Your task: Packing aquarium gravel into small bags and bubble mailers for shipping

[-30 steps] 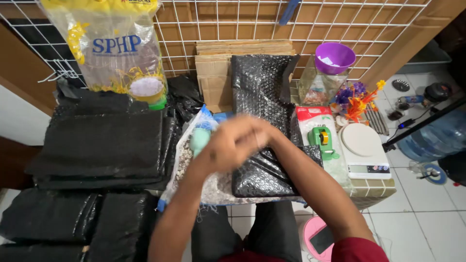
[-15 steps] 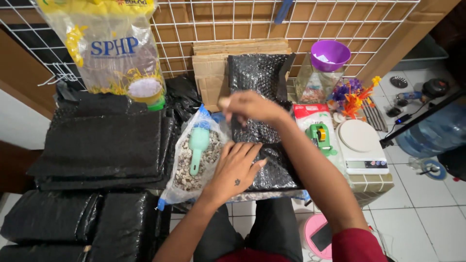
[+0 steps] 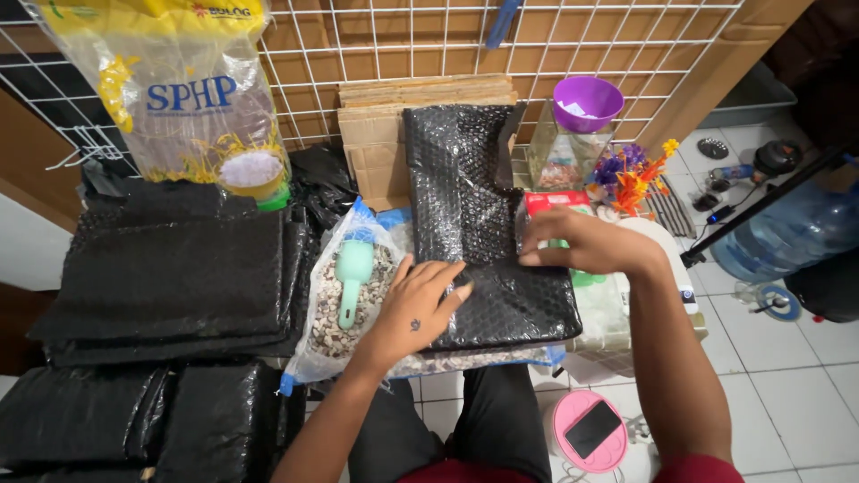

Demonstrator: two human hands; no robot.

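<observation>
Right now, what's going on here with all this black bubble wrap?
A person seated at a low work spot presses the left hand flat on a sheet of black bubble wrap laid out in front of them. The right hand rests at the sheet's right edge, fingertips on it. Beside the left hand lies an open clear bag of seeds with a green scoop in it. Stacks of black wrapped parcels sit to the left.
</observation>
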